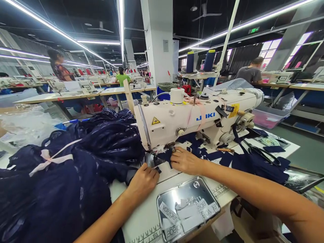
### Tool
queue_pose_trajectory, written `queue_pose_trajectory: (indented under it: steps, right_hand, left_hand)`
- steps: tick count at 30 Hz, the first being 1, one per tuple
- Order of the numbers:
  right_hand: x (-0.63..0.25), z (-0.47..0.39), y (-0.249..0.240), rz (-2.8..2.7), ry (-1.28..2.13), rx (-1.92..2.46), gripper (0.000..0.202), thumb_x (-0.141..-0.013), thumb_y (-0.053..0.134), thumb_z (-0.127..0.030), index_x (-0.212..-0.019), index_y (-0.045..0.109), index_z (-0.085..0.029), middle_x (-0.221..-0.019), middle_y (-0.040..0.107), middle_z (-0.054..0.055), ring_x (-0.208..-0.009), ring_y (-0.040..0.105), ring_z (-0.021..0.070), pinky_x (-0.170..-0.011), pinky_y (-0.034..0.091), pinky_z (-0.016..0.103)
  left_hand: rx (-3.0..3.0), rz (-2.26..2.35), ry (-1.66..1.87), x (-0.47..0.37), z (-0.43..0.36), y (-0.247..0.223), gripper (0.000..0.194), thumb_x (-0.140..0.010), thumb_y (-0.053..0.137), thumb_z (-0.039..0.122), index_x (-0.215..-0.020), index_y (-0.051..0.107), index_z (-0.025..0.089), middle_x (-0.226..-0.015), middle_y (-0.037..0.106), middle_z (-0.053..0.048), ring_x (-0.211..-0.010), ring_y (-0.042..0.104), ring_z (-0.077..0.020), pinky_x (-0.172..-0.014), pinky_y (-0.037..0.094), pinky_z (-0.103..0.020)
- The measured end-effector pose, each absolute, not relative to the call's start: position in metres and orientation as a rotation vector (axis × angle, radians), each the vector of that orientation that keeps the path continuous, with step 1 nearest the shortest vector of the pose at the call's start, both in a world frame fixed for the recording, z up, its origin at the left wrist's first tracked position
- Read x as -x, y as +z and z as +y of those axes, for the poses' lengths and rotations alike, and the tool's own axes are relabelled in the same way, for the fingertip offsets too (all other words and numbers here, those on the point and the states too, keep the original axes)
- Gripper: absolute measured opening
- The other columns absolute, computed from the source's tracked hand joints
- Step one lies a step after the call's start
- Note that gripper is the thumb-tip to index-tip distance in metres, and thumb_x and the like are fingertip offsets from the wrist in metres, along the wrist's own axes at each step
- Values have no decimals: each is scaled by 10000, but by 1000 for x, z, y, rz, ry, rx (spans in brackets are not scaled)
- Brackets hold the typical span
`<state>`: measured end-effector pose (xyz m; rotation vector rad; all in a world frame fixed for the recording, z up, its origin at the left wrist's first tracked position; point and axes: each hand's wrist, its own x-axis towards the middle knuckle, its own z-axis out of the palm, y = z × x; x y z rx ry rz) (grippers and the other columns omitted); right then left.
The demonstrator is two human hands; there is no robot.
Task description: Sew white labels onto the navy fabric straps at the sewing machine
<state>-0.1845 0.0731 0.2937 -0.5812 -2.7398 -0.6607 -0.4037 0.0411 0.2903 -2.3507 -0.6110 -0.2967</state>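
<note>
Under the needle end of a white sewing machine (172,116), my left hand (144,179) is closed, its fingertips pinching an edge of navy fabric (118,170). That cloth runs left into a big gathered heap. To the right of the presser foot (155,158) is my right hand (186,161), its fingers curled together low over the machine bed. Dark cloth lies against its fingertips, but what they grip is hidden. A metal tray (188,192) in front of my hands holds several white printed labels (192,212).
Navy scraps (212,153) lie behind my right forearm, with a wooden-handled tool (224,149) and black scissors (264,152) farther right. A pale tie (50,160) binds the navy heap. Another metal tray (305,179) is at the right edge. Other people sit or stand in the background.
</note>
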Motion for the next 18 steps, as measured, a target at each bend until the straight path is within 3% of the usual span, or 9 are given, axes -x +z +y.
queue_pose_trajectory:
  steps: [4,10,14,18]
  right_hand:
    - [200,67,296,-2778,-689,614,235,-866,365,-108,-712,540,-138,-728,528,55,-736,443,173,-778,309,341]
    - [236,65,291,-2612,-100,1146,115,-822,454,-148,-781,558,-118,-851,555,70,-773,497,172,-693,358,293]
    - [248,68,292,-2500,259,1266,115,-794,494,-135,-696,553,-128,-819,574,49,-763,523,151,-704,368,262]
    - [251,71,292,-2433,378,1272,138,-781,505,-130,-646,533,-133,-802,573,45,-747,527,138,-694,373,243]
  left_hand:
    - [2338,-624,-295,407,37,291,236,-763,362,-11,-651,525,119,-550,539,-23,-482,469,-149,-559,291,-301]
    - [2313,-630,-432,415,32,291,289,-811,281,-1,-729,539,97,-525,532,-14,-461,470,-134,-556,334,-289]
    - [2299,-637,-471,419,30,292,291,-832,259,8,-809,543,66,-548,547,-19,-477,480,-123,-561,352,-283]
    - [2321,-618,-482,417,32,290,293,-840,256,19,-805,543,64,-549,547,-20,-483,481,-122,-564,360,-285]
